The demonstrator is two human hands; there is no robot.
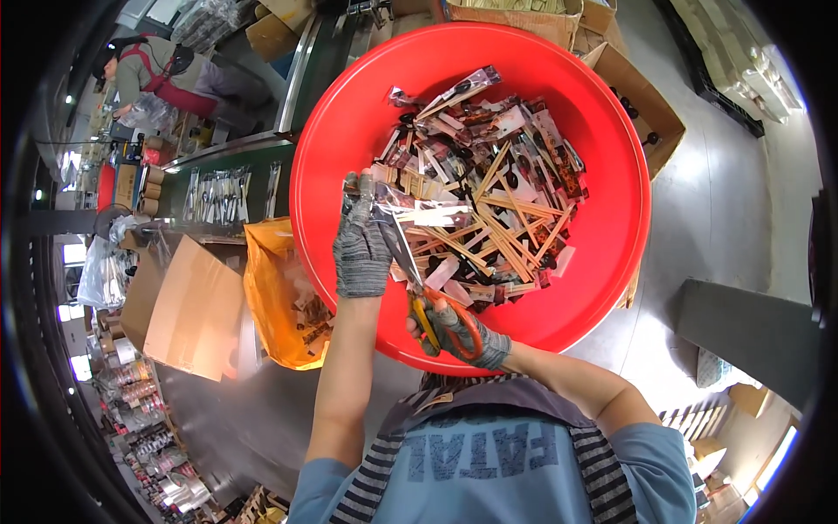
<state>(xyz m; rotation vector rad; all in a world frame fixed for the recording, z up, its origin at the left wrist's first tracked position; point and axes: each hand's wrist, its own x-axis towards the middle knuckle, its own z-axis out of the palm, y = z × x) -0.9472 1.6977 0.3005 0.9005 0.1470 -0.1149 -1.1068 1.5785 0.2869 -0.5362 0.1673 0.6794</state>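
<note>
A big red basin fills the middle of the view, holding a loose heap of packets: clear sleeves with wooden chopsticks and dark printed wrappers. Both hands wear grey knit gloves. The left hand is over the basin's near left side, its fingers pinching the top of a clear packet that hangs above the heap. The right hand sits at the basin's near rim, fingers closed through the orange handles of scissors, whose blades point up at the held packet. Left of the basin an orange bag stands open with scraps inside, and a cardboard box lies beside it. The floor is smooth grey concrete, shiny on the right. More boxes crowd behind the basin, and another person works at a long bench far left.
</note>
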